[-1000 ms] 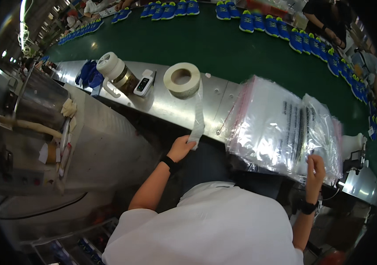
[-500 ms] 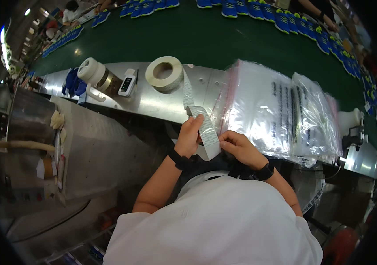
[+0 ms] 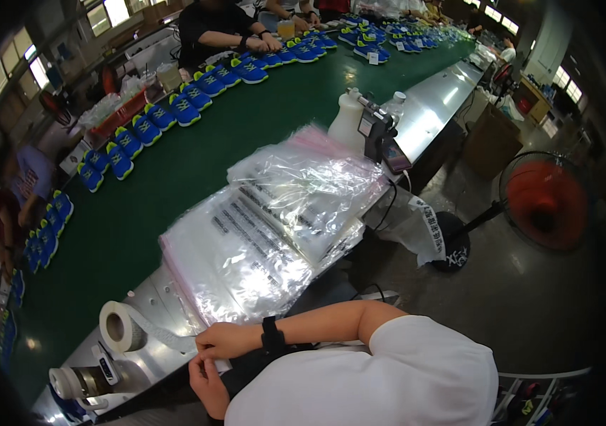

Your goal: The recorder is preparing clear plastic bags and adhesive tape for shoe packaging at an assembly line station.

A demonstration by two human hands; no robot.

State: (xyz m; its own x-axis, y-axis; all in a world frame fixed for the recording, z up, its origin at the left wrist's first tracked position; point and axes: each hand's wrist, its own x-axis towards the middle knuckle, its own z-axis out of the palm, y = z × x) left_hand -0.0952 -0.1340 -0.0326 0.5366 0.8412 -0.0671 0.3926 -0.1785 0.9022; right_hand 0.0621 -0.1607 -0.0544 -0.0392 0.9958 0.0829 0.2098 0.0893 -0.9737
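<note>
A roll of pale labels [image 3: 133,335] stands on the metal ledge [image 3: 168,292], and its label strip [image 3: 167,336] runs from it to my hands. My right hand [image 3: 228,340] is closed at the end of that strip, fingers pinched. Just below it, my left hand [image 3: 208,385] is closed too, thumb and fingers against a white piece of the strip. The two hands almost touch, and the fingertips partly hide what lies between them. Beyond my right hand, clear plastic bags [image 3: 235,248] with pink edges lie in overlapping stacks.
Blue shoes [image 3: 184,108] line the green belt [image 3: 196,163], with people working across it. Beside the roll are a lidded jug [image 3: 69,383] and a small white device [image 3: 106,365]. A white bottle [image 3: 345,117] stands past the bags. An orange fan [image 3: 544,206] is at right.
My view has swung to the right, bringing in the fan and far end of the belt. My hands have come closer together, the right one now over the strip beside the left.
</note>
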